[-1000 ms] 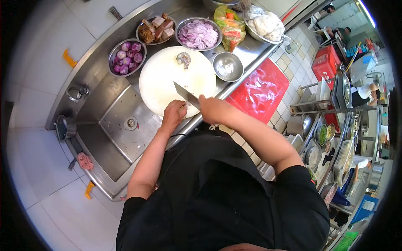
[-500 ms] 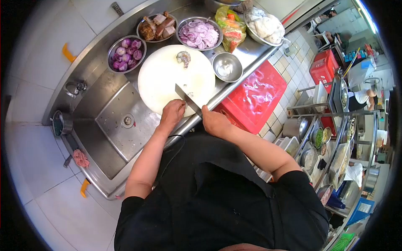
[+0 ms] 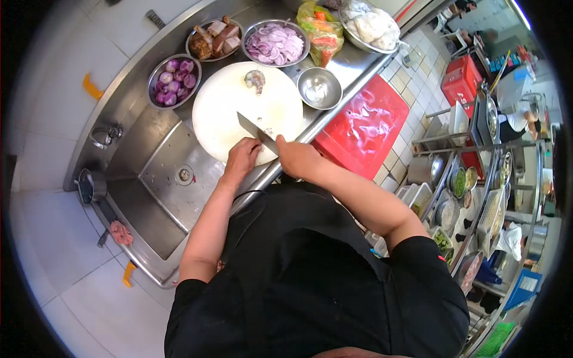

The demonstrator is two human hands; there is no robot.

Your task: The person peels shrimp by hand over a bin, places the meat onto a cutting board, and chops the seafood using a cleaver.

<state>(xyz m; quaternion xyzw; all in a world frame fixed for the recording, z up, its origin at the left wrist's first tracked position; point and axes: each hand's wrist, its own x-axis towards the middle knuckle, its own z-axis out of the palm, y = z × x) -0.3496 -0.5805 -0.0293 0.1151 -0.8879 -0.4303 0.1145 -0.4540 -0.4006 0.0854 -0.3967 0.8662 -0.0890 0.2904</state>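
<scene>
My right hand (image 3: pixel 295 157) is wrapped round the handle of a wide knife (image 3: pixel 253 130), whose blade points up and left over the round white cutting board (image 3: pixel 215 113). Close to the blade, at the board's near edge, my left hand (image 3: pixel 243 156) has its fingers pressed together; what they hold is too small to name. A small bit of food (image 3: pixel 268 130) lies just beyond the knife. Toward the far side of the board rests a greyish shrimp-like piece (image 3: pixel 255 81).
Beyond the board stand bowls of whole purple onions (image 3: pixel 173 82), meat (image 3: pixel 216 39) and sliced onion (image 3: pixel 275 43). A small metal bowl (image 3: pixel 320 88) sits right. The sink (image 3: pixel 173 173) is left; a red lid (image 3: pixel 364 125) lies below the counter's right edge.
The knife and my right hand have shifted slightly left and up in view. My left hand stays beside the blade with its fingers together. The whole view has moved a little.
</scene>
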